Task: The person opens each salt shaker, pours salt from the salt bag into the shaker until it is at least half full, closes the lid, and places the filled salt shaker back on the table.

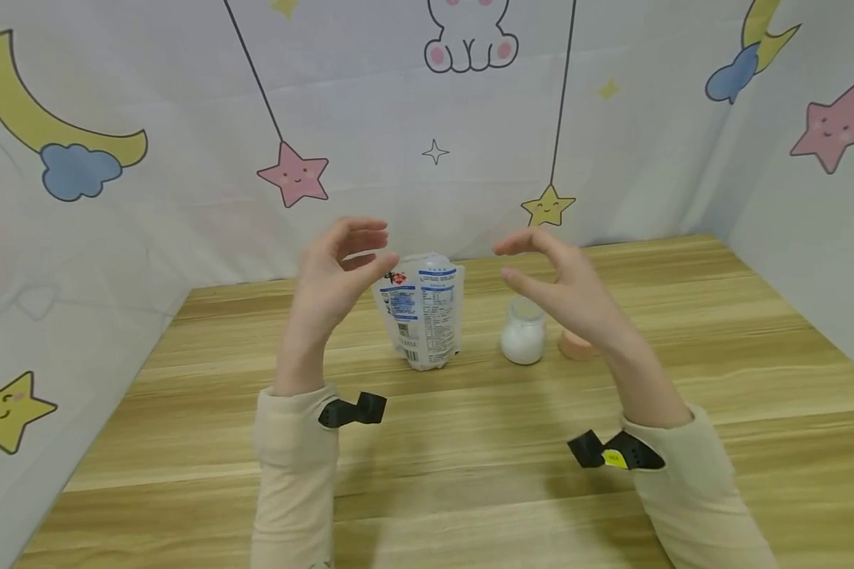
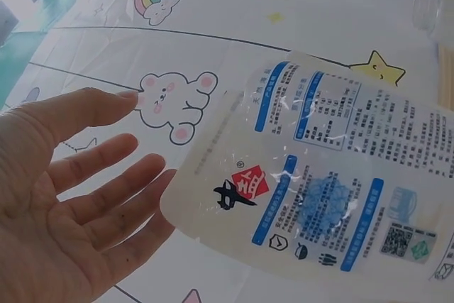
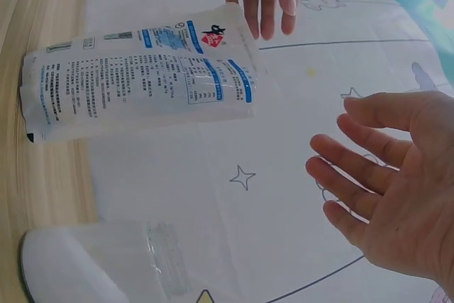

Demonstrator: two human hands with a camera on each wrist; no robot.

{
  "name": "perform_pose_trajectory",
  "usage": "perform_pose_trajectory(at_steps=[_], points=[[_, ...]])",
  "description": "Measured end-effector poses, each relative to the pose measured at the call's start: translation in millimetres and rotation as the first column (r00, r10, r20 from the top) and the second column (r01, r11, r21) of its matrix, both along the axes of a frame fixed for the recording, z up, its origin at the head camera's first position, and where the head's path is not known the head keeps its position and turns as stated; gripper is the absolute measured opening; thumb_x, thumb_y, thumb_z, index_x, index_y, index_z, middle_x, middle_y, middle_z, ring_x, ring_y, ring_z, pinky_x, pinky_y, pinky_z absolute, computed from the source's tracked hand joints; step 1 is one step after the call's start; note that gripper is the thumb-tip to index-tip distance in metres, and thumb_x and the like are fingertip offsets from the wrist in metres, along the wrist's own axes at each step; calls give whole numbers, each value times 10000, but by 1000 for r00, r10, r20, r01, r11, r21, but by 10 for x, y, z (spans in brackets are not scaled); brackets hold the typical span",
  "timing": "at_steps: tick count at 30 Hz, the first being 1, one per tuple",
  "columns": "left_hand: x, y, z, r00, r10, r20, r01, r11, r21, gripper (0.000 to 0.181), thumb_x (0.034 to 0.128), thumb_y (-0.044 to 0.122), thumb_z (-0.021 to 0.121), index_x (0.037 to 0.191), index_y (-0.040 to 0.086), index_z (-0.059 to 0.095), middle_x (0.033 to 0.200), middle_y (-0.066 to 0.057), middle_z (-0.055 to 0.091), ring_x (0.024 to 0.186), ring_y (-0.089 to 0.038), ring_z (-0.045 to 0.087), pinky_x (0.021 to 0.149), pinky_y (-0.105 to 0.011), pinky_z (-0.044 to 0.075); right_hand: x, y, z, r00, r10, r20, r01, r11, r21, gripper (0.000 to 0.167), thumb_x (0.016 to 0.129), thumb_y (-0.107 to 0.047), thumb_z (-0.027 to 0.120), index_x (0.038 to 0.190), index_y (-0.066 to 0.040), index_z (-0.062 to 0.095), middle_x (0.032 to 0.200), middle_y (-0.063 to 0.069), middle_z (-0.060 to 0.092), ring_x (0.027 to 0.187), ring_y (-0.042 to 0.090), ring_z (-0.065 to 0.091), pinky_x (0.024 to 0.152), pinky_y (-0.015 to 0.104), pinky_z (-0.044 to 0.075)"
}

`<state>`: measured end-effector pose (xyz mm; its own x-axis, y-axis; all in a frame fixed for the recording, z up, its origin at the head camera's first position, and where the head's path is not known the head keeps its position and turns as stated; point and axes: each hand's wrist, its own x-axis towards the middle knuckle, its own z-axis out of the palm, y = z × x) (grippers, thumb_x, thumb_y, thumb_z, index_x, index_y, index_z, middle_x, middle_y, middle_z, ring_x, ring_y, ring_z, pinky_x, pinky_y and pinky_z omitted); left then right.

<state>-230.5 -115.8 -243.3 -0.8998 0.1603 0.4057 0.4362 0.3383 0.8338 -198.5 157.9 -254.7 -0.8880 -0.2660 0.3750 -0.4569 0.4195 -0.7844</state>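
Observation:
A soft white pouch [image 1: 437, 328] with blue and black print and a red logo stands upright on the table. To its right is a small glass jar [image 1: 523, 340] holding something white; no lid shows on its top. My left hand [image 1: 327, 276] is raised beside the pouch's upper left, fingers loosely bent and holding nothing. In the left wrist view its fingertips come close to the pouch [image 2: 333, 196]; whether they touch it I cannot tell. My right hand [image 1: 572, 288] hovers above and right of the jar, fingers relaxed and apart, with nothing in it.
A round peach-coloured object [image 1: 575, 345], partly hidden behind the right hand, lies right of the jar. The wood-grain table [image 1: 427, 458] reaches back to a white cloth backdrop [image 1: 398, 111] printed with stars and moons.

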Motion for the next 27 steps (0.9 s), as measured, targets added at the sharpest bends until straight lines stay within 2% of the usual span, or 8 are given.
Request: perform_pose_trajectory(at_steps=[8, 16, 22, 27], points=[[41, 130, 19, 1000, -22, 1, 22, 1000, -1, 420, 848, 118, 723, 1241, 73, 583, 1243, -82, 620, 1154, -202, 582, 1037, -370, 464, 58, 106, 61, 999, -45, 8, 43, 979, 197, 392, 932, -200, 623, 1298, -92, 532, 1326, 69, 570, 1305, 252, 460, 1103, 493, 336], [74, 190, 23, 997, -70, -18, 70, 997, -18, 434, 839, 139, 735, 1242, 97, 581, 1257, -56, 614, 1169, -168, 578, 1083, -285, 413, 83, 259, 81, 997, -52, 64, 30, 953, 303, 419, 916, -273, 647, 1283, -96, 546, 1301, 78, 584, 1241, 259, 483, 1040, 496, 381], [101, 224, 40, 995, -83, -51, 84, 996, 6, 437, 839, 128, 735, 1246, 88, 581, 1269, -52, 611, 1179, -161, 578, 1094, -263, 394, 83, 319, 79, 997, -30, 71, 1, 927, 374, 424, 911, -254, 658, 1272, -61, 549, 1301, 119, 589, 1225, 296, 502, 1035, 508, 390], [110, 277, 42, 989, -119, -87, 123, 992, 40, 432, 839, 107, 730, 1241, 60, 582, 1263, -76, 611, 1173, -172, 583, 1085, -261, 405, 64, 343, 78, 996, -45, 72, 11, 909, 417, 439, 914, -244, 652, 1289, -45, 537, 1314, 144, 580, 1229, 323, 498, 1028, 528, 391]])
